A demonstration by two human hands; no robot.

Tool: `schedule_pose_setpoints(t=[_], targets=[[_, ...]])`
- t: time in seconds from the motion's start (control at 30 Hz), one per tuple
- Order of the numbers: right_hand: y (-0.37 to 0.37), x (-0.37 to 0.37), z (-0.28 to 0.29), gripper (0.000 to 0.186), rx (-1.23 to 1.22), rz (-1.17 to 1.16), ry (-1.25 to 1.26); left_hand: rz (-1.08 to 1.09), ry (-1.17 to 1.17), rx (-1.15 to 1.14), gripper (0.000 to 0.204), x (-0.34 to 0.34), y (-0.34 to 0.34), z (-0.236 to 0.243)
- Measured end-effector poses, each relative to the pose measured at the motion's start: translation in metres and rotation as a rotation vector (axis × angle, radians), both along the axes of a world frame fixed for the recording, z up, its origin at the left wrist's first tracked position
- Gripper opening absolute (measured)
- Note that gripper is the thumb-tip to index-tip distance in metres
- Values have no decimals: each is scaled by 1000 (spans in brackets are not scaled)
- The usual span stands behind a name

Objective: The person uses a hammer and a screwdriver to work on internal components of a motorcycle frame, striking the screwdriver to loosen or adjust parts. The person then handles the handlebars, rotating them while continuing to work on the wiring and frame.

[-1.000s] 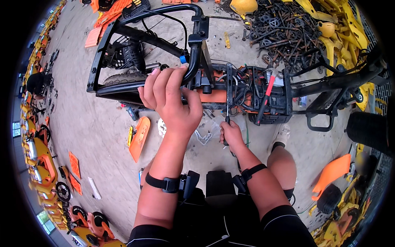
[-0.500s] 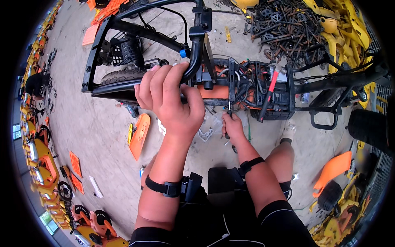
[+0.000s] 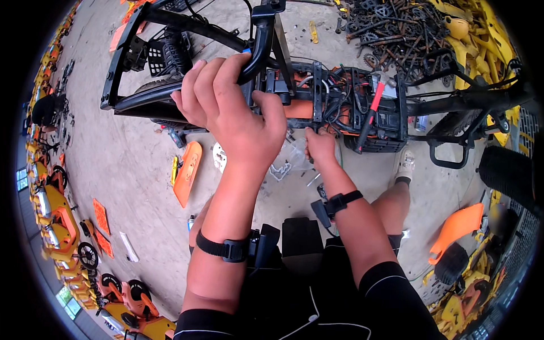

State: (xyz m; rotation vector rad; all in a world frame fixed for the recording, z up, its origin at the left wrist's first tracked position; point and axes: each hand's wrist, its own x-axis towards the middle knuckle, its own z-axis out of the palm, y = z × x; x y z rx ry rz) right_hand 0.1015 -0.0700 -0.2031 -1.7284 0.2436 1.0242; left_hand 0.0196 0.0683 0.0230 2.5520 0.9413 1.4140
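A stripped vehicle chassis [image 3: 385, 144] with a black tubular frame, exposed wires and orange parts lies on the floor before me. My left hand [image 3: 229, 110] is closed over a bent black frame tube [image 3: 262, 48], its fingers curled round the bar. Lower and to the right, my right hand [image 3: 321, 147] is closed at the chassis's near edge, beside the orange panel [image 3: 298, 109]. It grips a screwdriver, now almost wholly hidden by the fingers. A hammer with a red and black handle [image 3: 372, 116] rests on the chassis, right of that hand.
Rusty metal parts [image 3: 396, 28] are heaped at the far right, beside yellow body panels [image 3: 481, 39]. An orange panel [image 3: 188, 173] and a power drill [image 3: 177, 137] lie left of my arms. Yellow vehicles [image 3: 59, 221] line the left side. A clear plastic bag [image 3: 294, 153] lies below the chassis.
My right hand has moved up against the chassis edge, and the screwdriver's shaft and handle have gone out of sight. The tube under my left hand has shifted slightly left and away.
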Motion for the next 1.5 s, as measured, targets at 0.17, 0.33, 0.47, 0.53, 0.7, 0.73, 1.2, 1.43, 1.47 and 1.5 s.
schedule_pose_setpoints(t=[0.17,0.33,0.47,0.53,0.7,0.73,1.2,1.43,1.47,1.5], targets=[[5,14,-18,29,-201,135,-250,-61,48,-33,59,-8,1,5],[-6,24,-1,20,135,51,203,-82,51,-37,65,-15,1,5],[-8,19,-10,24,69,62,149,-108,53,-68,67,-14,-1,7],[-13,9,-8,29,-44,86,55,-125,71,-108,69,-17,0,10],[-18,-42,9,44,-411,188,-436,-134,79,-159,67,-24,1,14],[-18,-47,11,48,-489,218,-558,-133,77,-161,66,-24,1,12],[-39,-27,2,38,238,-68,135,-97,18,-45,58,-18,-2,14],[-37,-24,4,46,-13,112,-137,-133,-11,-103,59,-18,3,10],[-36,-25,-2,49,-75,132,-204,-132,-5,-106,59,-17,3,10],[-36,-28,-7,50,-124,130,-316,-135,1,-100,59,-17,1,10]])
